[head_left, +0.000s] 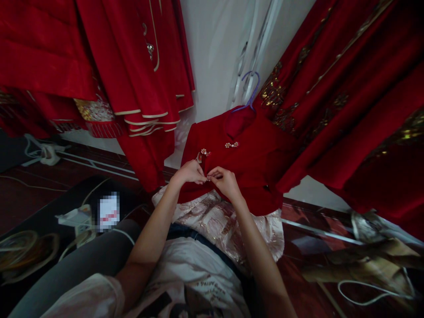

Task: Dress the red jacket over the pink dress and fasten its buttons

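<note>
A red jacket (245,170) on a purple hanger (252,92) lies over my lap. A beaded clasp (231,145) sits below its collar, and another beaded ornament (203,153) is further left on its front. My left hand (194,171) and my right hand (225,181) meet at the jacket's lower front. Both pinch a small shiny clasp (208,178) between the fingertips, mostly covered by the fingers. Beneath the jacket shows a pale pink, shiny skirt (218,214).
Red garments (132,66) with gold trim hang at the left, and more red garments (357,101) with sequins hang at the right. On a dark seat (132,190) at my left are small items and a ribbon roll (20,249). Brown paper (367,265) lies at the right.
</note>
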Demonstrator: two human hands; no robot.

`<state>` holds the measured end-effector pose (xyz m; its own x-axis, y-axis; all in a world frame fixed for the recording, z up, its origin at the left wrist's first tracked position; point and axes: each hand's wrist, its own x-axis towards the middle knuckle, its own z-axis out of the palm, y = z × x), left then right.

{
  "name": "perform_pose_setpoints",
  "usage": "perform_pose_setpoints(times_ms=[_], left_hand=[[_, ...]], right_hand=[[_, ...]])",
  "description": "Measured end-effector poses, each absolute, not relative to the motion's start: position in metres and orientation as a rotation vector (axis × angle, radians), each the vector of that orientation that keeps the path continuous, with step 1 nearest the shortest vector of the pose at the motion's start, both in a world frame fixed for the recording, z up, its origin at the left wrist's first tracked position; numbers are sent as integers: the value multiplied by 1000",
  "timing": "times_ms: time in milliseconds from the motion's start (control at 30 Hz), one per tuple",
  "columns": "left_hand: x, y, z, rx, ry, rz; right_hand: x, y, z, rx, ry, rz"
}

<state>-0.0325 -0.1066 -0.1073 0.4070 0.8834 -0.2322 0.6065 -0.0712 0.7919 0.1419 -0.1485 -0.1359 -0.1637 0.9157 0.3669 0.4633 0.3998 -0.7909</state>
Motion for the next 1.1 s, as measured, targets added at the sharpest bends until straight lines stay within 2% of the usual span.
perform_pose_setpoints(times_ms=[400,567,733,1100], left_hand=[[-42,-104,-108,1877,1267,338],[-49,-110,-95,2059,1452,347],[-44,-114,-94,2194,1395,299],[-28,-117,-97,2337,1425,209]], right_hand=[[146,-153,-129,-1206,-1880,657],[163,-168,-99,-1192,-1810,572],[179,-187,-71,-1168,-1764,576],[200,-188,-68,-1250,-1801,606]])
